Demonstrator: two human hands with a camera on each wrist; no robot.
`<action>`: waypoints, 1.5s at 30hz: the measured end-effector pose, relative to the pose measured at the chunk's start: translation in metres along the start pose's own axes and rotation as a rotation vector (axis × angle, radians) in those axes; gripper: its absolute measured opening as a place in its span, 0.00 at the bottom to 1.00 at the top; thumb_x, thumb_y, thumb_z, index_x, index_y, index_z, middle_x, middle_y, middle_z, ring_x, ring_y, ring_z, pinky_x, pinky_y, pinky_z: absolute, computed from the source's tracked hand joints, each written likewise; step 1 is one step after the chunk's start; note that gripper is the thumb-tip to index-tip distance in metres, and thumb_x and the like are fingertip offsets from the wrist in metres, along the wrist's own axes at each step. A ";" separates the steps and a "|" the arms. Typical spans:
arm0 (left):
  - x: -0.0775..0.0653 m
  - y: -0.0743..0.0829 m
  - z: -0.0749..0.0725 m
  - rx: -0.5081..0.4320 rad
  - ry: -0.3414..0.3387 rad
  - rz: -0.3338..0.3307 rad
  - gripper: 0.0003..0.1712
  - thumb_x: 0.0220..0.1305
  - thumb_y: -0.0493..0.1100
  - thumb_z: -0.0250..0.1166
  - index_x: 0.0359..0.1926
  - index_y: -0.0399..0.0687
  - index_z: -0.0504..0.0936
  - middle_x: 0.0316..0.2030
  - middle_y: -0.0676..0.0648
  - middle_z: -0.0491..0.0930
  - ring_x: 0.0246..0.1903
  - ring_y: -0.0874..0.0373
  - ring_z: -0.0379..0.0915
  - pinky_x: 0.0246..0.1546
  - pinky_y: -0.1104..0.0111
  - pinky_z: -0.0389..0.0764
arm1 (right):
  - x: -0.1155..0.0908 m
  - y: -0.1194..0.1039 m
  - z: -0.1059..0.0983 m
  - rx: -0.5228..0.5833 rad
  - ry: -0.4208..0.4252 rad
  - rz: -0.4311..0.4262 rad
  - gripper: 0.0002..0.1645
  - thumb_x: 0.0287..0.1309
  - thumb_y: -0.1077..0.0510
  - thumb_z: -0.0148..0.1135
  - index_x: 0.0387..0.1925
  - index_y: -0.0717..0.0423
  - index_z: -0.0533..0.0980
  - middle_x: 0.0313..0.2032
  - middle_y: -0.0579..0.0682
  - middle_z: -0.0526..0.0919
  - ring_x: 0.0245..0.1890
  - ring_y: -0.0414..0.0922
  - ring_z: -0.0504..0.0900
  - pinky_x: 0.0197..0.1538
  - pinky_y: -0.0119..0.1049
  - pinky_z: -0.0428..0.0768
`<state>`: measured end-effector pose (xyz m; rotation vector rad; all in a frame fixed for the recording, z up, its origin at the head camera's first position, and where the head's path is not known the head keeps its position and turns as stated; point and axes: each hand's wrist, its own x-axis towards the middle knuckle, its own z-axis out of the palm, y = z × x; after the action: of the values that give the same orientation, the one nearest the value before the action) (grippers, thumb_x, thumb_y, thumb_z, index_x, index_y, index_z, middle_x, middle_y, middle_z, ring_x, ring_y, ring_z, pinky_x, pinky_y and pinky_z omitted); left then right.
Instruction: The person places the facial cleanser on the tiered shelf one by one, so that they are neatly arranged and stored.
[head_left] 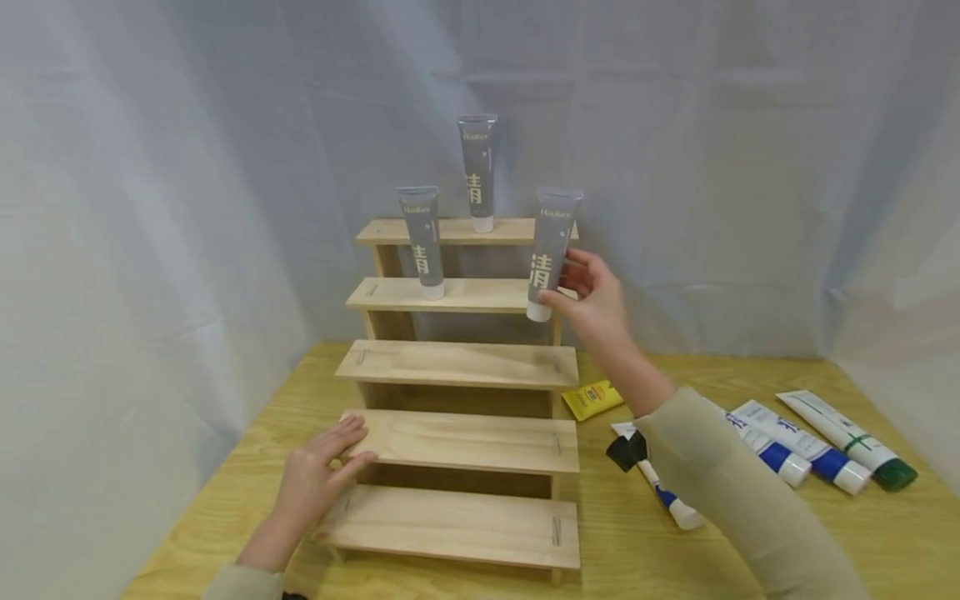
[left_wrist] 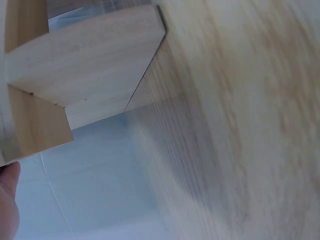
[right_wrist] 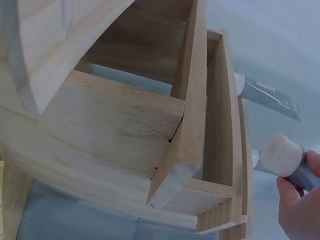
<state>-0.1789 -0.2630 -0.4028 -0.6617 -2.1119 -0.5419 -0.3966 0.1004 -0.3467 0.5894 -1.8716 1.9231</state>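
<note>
My right hand (head_left: 596, 304) pinches a grey squeeze tube (head_left: 553, 242) between thumb and fingers, its white cap down and its body slightly tilted. The tube overlaps the right end of the second tier from the top of a wooden stepped stand (head_left: 457, 367). In the right wrist view its white cap (right_wrist: 281, 154) points toward the tiers. My left hand (head_left: 318, 467) rests at the left end of the second tier from the bottom, fingers on the board, thumb along its front edge. Similar grey tubes stand cap-down on the top tier (head_left: 480, 171) and one tier lower (head_left: 422, 237).
Right of the stand lie a yellow tube (head_left: 592, 400), a slim white-and-blue tube (head_left: 667, 496) by a black item (head_left: 626, 450), white-and-blue tubes (head_left: 806, 446) and a white tube with a green cap (head_left: 851, 437). A pale curtain (head_left: 675, 167) hangs behind the wooden table (head_left: 247, 467).
</note>
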 end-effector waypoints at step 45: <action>0.000 0.002 0.004 -0.010 0.000 -0.001 0.25 0.48 0.55 0.64 0.33 0.34 0.82 0.38 0.38 0.80 0.38 0.46 0.77 0.46 0.73 0.73 | -0.023 -0.113 0.057 -0.041 0.121 0.001 0.29 0.39 0.77 0.63 0.48 0.68 0.68 0.43 0.63 0.75 0.43 0.51 0.75 0.49 0.35 0.77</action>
<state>-0.1797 -0.2591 -0.4050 -0.6664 -2.1114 -0.5539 -0.3132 0.0475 -0.2639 0.4495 -1.8305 1.8729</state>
